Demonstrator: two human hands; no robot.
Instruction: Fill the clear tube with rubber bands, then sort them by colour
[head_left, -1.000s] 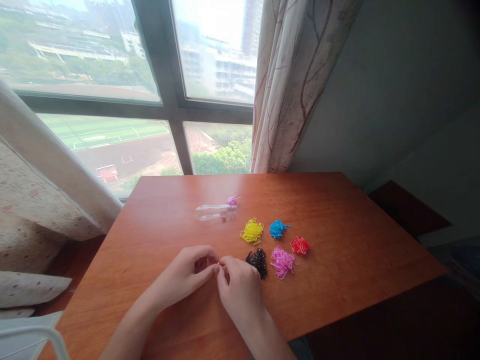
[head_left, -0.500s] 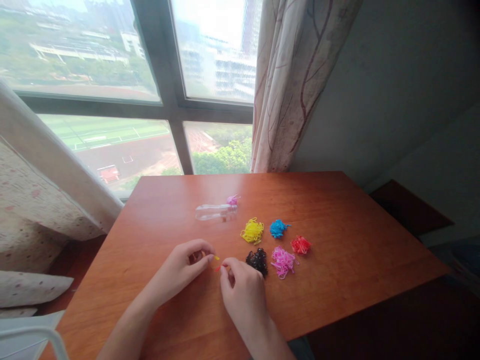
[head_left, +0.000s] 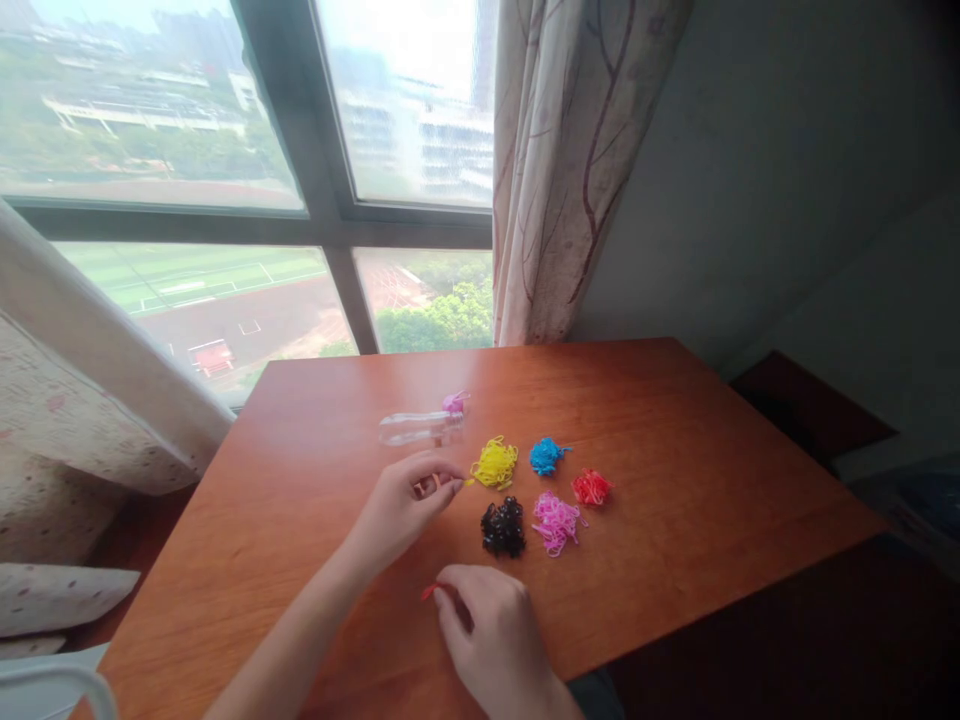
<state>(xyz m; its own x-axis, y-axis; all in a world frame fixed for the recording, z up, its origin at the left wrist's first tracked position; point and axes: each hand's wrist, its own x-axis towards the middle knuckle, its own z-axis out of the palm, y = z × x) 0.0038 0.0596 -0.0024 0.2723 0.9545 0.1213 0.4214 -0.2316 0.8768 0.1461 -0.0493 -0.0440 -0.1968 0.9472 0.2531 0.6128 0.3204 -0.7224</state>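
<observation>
Right hand, 1: on the near side of the black pile; thumb and forefinger pinched closed on 1 red band, its free end pointing left.

Black pile, 1: landmark, small loose bands, on the wooden table.

Pink pile, 1: just right of the black pile.

Left hand, 1: left of the black pile and reaching beyond it; fingertips pinched together on 1 yellow band, its tip pointing right.

Yellow pile, 1: directly beyond the black pile, just right of the left fingertips. Left hand is the nearer; nothing stands between. Contact of band and pile: cannot tell. From the right hand, the black pile stands in the way.

Red pile, 1: right of the black pile, slightly beyond.

Blue pile, 1: beyond the black pile, to its right.

Clear bottle, 1: beyond the black pile, to its left; lying flat, long axis left to right.
</observation>
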